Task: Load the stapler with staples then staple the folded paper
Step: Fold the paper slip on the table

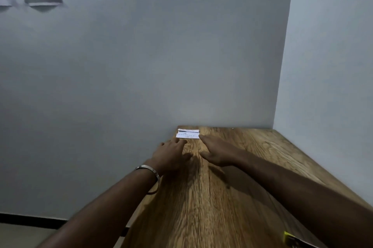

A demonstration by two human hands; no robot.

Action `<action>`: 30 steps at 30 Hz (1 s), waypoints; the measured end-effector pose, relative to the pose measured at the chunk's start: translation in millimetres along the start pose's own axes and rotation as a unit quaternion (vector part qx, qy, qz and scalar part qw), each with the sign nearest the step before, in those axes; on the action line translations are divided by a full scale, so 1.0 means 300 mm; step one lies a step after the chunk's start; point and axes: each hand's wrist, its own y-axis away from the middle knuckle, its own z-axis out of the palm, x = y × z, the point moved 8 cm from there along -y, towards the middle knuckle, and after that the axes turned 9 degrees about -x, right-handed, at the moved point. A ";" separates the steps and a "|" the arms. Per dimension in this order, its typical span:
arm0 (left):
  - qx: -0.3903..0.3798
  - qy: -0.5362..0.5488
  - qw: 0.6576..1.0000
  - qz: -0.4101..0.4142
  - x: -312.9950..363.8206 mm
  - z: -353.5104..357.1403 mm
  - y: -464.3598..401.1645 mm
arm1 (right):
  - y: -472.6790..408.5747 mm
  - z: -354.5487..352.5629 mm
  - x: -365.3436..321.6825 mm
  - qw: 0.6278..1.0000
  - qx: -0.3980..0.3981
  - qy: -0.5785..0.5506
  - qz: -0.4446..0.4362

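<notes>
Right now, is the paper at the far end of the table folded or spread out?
Folded. The paper lies flat as a narrow strip, with an upper layer edge showing over the lower written part.

Left hand (171, 155), right hand (217, 153) outstretched, apparently empty.

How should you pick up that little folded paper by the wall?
Probably by the near long edge of the folded paper, coming from the front. It lies flat on the table with its far side close to the wall, and both the left hand and right hand are already reaching there.
</notes>
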 end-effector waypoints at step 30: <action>-0.106 0.028 0.994 -0.018 -0.107 0.166 -0.362 | -0.414 0.213 0.177 0.987 -0.129 0.034 0.090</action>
